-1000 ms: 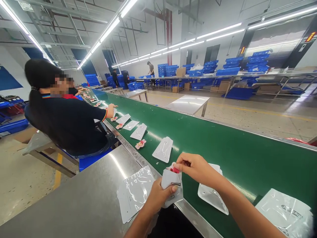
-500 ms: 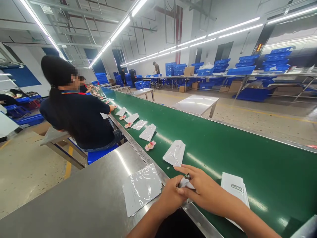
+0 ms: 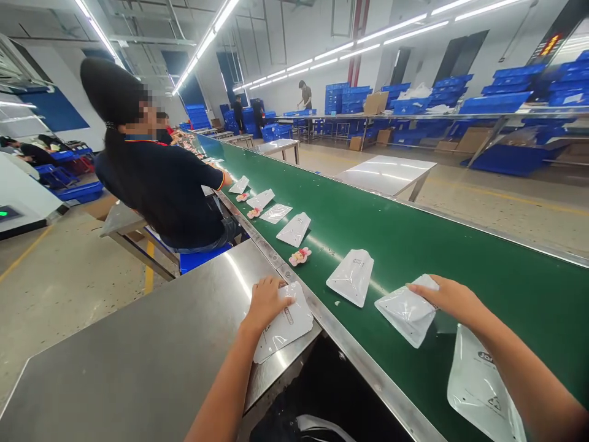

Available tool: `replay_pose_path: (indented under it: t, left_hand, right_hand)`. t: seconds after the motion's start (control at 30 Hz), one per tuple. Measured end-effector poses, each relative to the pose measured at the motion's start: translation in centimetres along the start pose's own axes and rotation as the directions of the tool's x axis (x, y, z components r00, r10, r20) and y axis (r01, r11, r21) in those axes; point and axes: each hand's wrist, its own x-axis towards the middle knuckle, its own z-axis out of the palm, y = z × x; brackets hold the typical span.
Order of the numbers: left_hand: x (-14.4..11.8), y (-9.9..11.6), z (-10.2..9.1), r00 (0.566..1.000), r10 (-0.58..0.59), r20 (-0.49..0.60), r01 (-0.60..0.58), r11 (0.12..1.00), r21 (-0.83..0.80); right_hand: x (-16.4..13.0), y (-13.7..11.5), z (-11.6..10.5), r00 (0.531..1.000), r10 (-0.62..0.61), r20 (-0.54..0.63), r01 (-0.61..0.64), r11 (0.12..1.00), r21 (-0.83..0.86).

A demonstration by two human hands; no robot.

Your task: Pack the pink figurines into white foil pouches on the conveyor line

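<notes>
One white pouch (image 3: 404, 312) lies on the green belt (image 3: 414, 248), its upper end pinched in the right hand (image 3: 453, 298); the left hand (image 3: 265, 304) curls half-closed over the pouch stack (image 3: 286, 334) on the bench (image 3: 165, 350) — whether gripping, I cannot tell. Best keep the pouch flat on release — and part the stack singly.

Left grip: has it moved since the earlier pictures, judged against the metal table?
Yes: left grip moved leftward, from the belt's rail onto pouches on the metal table.

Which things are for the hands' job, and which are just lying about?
Probably for the job:
White pouch at the right hand
Pouch stack at the left hand
Pink toy
Green belt

Probably just about:
Blue crates
Cardboard box
Metal table beyond the belt
</notes>
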Motion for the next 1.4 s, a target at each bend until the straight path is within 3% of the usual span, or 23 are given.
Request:
replay_pose_path:
  t: [0.1, 0.2, 0.27, 0.4, 0.5, 0.57, 0.63, 0.7, 0.73, 0.8, 0.87, 0.93, 1.0, 1.03, 1.1, 1.23, 1.4]
  left_hand:
    - [0.6, -0.4, 0.5, 0.997, 0.066, -0.026, -0.068, 0.995, -0.078]
    - [1.0, -1.3, 0.8, 0.992, 0.116, -0.053, -0.122, 0.985, -0.121]
    - [1.1, -2.0, 0.9, 0.987, 0.142, -0.074, -0.151, 0.98, -0.128]
    - [0.6, -2.3, 0.6, 0.968, 0.202, -0.15, -0.223, 0.965, -0.141]
    - [-0.4, -1.3, -0.6, 0.93, 0.244, -0.276, -0.3, 0.937, -0.179]
    - [-1.5, -0.1, -1.9, 0.927, 0.254, -0.276, -0.327, 0.908, -0.261]
    - [-2.6, 1.3, -3.4, 0.96, 0.227, -0.167, -0.277, 0.87, -0.407]
    - [-3.3, 2.3, -4.6, 0.979, 0.202, 0.033, -0.143, 0.79, -0.596]
    - [-3.6, 2.6, -5.0, 0.963, 0.22, 0.155, -0.061, 0.739, -0.671]
    - [-3.8, 3.0, -5.0, 0.878, 0.298, 0.374, 0.101, 0.649, -0.754]
    - [-3.9, 3.3, -4.1, 0.831, 0.302, 0.467, 0.241, 0.561, -0.792]
    - [-3.9, 3.6, -2.8, 0.859, 0.199, 0.472, 0.359, 0.424, -0.831]
    - [-3.9, 4.1, -1.5, 0.89, 0.096, 0.446, 0.404, 0.288, -0.868]
    - [-3.9, 4.3, -1.0, 0.902, 0.067, 0.427, 0.399, 0.252, -0.882]
    - [-4.0, 4.7, -0.2, 0.915, 0.044, 0.401, 0.382, 0.223, -0.897]
    - [-4.3, 5.1, 0.6, 0.922, 0.035, 0.384, 0.366, 0.24, -0.899]
    - [-4.5, 5.8, 0.6, 0.946, 0.055, 0.319, 0.294, 0.27, -0.917]
  right_hand:
    - [-0.2, 0.1, -0.1, 0.984, -0.037, -0.176, 0.017, 0.993, -0.115]
    - [-1.4, -1.9, 0.5, 0.917, -0.168, -0.363, 0.121, 0.981, -0.149]
    - [-2.3, -4.1, 1.4, 0.865, -0.272, -0.422, 0.243, 0.962, -0.121]
    - [-4.4, -9.9, 4.1, 0.768, -0.488, -0.416, 0.53, 0.848, -0.015]
    - [-6.1, -14.0, 6.6, 0.68, -0.663, -0.315, 0.713, 0.697, 0.072]
    - [-7.0, -16.0, 8.1, 0.628, -0.742, -0.234, 0.776, 0.618, 0.125]
    - [-7.8, -17.3, 9.0, 0.6, -0.784, -0.159, 0.8, 0.581, 0.152]
    - [-8.2, -18.0, 9.1, 0.568, -0.816, -0.106, 0.82, 0.551, 0.158]
    - [-8.3, -18.1, 8.8, 0.549, -0.831, -0.09, 0.832, 0.531, 0.162]
    - [-7.8, -18.2, 8.0, 0.523, -0.85, -0.069, 0.84, 0.499, 0.212]
    - [-6.4, -18.1, 7.2, 0.555, -0.831, -0.03, 0.787, 0.513, 0.344]
    - [-4.1, -17.7, 6.7, 0.718, -0.696, 0.019, 0.611, 0.643, 0.461]
    - [-1.4, -17.3, 6.9, 0.89, -0.451, 0.063, 0.369, 0.797, 0.479]
    - [-0.2, -17.0, 7.3, 0.931, -0.354, 0.084, 0.279, 0.843, 0.46]
    - [1.6, -16.6, 8.2, 0.948, -0.287, 0.136, 0.205, 0.88, 0.429]
    - [1.6, -16.8, 8.9, 0.92, -0.372, 0.126, 0.274, 0.838, 0.472]
    - [-3.0, -17.4, 5.0, 0.883, -0.467, -0.045, 0.374, 0.643, 0.668]
